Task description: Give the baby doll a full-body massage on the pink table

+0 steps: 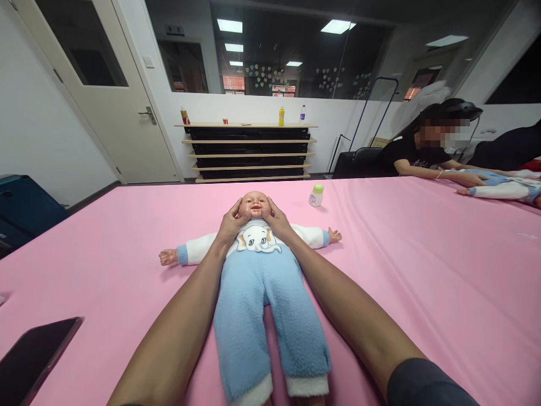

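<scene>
A baby doll (264,282) lies on its back on the pink table cover (127,225), head toward the far side and arms spread out. It wears a white and blue fleece outfit with an elephant on the chest. My left hand (233,223) cups the left side of the doll's head, thumb on the cheek near the mouth. On the other side, my right hand (276,219) holds the head the same way, its thumb by the chin. The doll's face shows between both hands. Beyond its right-hand sleeve stands a small bottle with a green cap (316,195).
A dark phone (38,361) lies at the near left. At the far right, another person (416,144) leans over a second doll (499,186). Stacked shelves or tables (249,146) with bottles on top stand by the wall. A dark blue chair or case (29,206) is at left.
</scene>
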`<state>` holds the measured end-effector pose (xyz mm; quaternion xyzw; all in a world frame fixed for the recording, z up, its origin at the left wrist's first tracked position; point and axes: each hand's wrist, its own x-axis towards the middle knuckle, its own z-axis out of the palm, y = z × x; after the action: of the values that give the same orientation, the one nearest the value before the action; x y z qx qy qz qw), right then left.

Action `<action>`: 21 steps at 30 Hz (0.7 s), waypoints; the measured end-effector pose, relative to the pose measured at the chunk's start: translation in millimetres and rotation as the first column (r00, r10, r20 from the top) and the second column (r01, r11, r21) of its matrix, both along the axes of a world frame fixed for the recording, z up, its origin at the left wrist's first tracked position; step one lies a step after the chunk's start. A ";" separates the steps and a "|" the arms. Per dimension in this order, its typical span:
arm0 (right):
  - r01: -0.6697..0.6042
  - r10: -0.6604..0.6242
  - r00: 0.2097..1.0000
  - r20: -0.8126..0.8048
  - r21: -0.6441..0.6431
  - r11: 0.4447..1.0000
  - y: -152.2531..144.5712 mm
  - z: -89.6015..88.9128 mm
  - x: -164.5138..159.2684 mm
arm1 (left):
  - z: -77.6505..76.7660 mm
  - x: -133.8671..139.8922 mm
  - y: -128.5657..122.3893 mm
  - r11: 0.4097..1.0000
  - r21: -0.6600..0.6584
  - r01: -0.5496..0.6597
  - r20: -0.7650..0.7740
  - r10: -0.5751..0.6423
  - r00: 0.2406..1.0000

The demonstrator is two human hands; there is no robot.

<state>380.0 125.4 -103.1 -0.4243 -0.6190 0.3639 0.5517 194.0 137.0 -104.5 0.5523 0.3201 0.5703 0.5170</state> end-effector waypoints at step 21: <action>-0.007 0.007 1.000 -0.005 0.017 1.000 -4.6 5.4 -0.5 | 1.6 0.4 1.0 0.998 -0.070 0.007 0.055 -0.003 0.999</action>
<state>379.5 120.7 -97.7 -0.4167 -0.6221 0.3616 0.5556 194.5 138.0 -103.0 0.5189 0.3243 0.5722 0.5460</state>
